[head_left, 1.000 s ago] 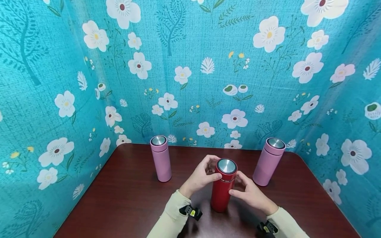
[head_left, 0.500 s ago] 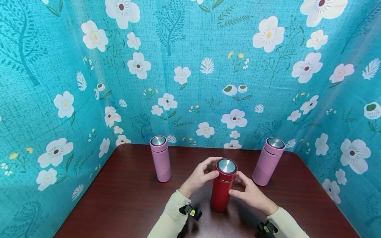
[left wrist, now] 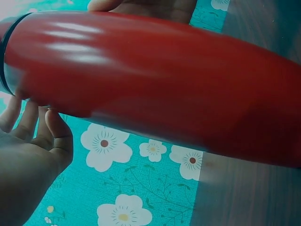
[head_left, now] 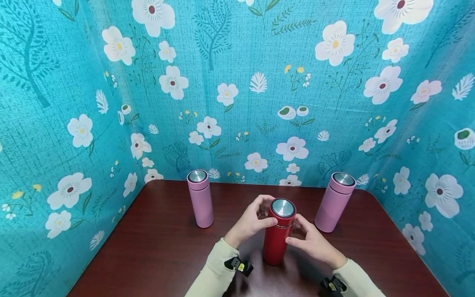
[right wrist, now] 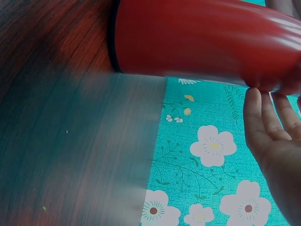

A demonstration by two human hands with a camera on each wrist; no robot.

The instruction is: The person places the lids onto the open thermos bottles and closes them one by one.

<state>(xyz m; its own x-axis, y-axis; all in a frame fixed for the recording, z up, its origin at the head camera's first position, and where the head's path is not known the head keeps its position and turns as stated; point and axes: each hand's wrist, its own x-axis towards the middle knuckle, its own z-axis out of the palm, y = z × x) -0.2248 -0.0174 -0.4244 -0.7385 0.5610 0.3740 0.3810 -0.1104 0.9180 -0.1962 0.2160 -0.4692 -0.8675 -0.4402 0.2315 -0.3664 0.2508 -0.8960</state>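
A red thermos bottle (head_left: 273,249) stands upright on the dark wooden table in the head view. My left hand (head_left: 249,225) holds its lid (head_left: 283,208) from the left, thumb across the front and fingers behind. Lower down, my right hand (head_left: 315,244) grips the bottle's body from the right, its thumb on the front. The lid sits on the bottle. In the left wrist view, the left fingertips (left wrist: 55,123) touch the bottle near a dark ring at the lid. In the right wrist view, the right fingertips (right wrist: 254,96) press against the red wall.
Two pink thermos bottles with silver-topped lids stand farther back, one at left (head_left: 202,206) and one at right (head_left: 331,208), close to the right hand. Behind the table (head_left: 156,247) hangs a turquoise flowered cloth (head_left: 237,103), which also lines both sides.
My left thumb has slid left along the lid and then back to the right across its front. The right hand and the bottle's body have stayed in place.
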